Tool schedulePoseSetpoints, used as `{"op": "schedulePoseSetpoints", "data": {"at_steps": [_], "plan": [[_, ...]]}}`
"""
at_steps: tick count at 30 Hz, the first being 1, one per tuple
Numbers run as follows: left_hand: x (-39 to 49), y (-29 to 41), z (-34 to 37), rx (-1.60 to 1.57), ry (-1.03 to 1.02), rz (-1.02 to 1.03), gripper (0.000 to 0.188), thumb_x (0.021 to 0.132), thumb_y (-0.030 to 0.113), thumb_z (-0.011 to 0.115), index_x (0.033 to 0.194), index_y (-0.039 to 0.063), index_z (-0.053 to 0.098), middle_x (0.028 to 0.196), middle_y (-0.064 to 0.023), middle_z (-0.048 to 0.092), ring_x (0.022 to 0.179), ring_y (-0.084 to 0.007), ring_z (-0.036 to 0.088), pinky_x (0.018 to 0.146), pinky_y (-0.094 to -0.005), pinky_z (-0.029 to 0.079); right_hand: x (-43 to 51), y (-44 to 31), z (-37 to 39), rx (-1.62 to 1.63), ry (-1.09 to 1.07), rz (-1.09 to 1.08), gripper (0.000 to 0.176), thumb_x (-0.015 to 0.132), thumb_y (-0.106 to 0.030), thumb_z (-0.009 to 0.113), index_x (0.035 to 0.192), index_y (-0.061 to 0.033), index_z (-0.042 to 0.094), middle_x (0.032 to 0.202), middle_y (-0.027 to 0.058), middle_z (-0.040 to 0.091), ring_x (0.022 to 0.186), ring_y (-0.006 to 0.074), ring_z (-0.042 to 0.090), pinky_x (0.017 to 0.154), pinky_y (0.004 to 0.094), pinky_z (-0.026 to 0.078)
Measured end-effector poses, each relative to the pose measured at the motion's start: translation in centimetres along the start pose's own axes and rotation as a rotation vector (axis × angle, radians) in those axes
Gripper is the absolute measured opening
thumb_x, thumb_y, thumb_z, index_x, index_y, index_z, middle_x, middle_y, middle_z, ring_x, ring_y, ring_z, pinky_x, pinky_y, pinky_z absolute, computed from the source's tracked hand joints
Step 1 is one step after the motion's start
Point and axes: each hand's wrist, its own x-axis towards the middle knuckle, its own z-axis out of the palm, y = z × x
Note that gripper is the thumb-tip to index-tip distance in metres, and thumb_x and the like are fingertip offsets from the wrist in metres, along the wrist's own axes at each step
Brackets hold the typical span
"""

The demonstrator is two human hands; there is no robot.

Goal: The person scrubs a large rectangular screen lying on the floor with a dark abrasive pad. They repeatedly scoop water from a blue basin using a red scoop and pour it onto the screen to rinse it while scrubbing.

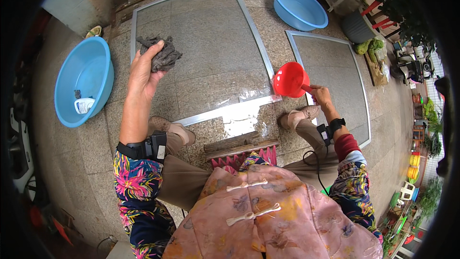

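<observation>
My left hand [145, 66] grips a bunched, dark grey cloth [162, 55] above the left part of a large framed mesh screen [205, 39]. The screen lies flat on the stone-tiled floor. In my right hand [320, 95] is the handle of a red plastic dipper [290, 79]. Its bowl hangs near the large screen's lower right corner, and its inside looks empty. A smaller framed mesh screen [330, 68] lies to the right, partly behind the dipper and my right arm. Bright wet floor [244, 118] shows at the large screen's near edge.
A blue plastic basin [81, 82] at left holds a white bottle [84, 105] and a small dark scrap. Another blue basin [302, 7] stands at the far right. Worn wood [237, 145] lies between my feet. A grey bucket [359, 25] and vegetables [370, 48] sit farther right.
</observation>
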Motion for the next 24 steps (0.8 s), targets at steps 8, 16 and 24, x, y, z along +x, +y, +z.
{"op": "schedulePoseSetpoints", "data": {"at_steps": [8,16,24], "plan": [[0.5,0.5,0.3,-0.008,0.023,0.019,0.030,0.086,0.023,0.073,0.110,0.010,0.059,0.103,-0.0065,0.067,0.092,-0.0181,0.066,0.070,-0.0332,0.055,0.1,0.1,-1.1,0.204,-0.045,0.169,0.048,0.081,-0.010,0.057,0.128,-0.0039,0.061,0.068,0.0025,0.057,0.050,0.0102,0.048,0.039,0.0245,0.035],[0.9,1.3,0.1,-0.011,0.013,0.006,0.049,0.083,0.020,0.076,0.122,0.004,0.051,0.109,-0.0091,0.063,0.100,-0.0208,0.063,0.084,-0.0418,0.052,2.6,0.5,-0.9,0.143,-0.028,0.132,0.046,0.081,-0.011,0.057,0.126,-0.0031,0.063,0.068,0.0029,0.057,0.048,0.0107,0.047,0.039,0.0255,0.035],[1.9,1.7,0.7,-0.010,0.067,0.033,0.041,0.086,0.023,0.073,0.117,0.003,0.054,0.108,-0.0115,0.065,0.097,-0.0215,0.066,0.082,-0.0379,0.057,11.6,-4.5,3.7,-0.023,0.058,0.020,0.039,0.077,-0.042,0.077,0.093,-0.0065,0.075,0.062,0.0060,0.061,0.049,0.0149,0.055,0.048,0.0345,0.042]]}}
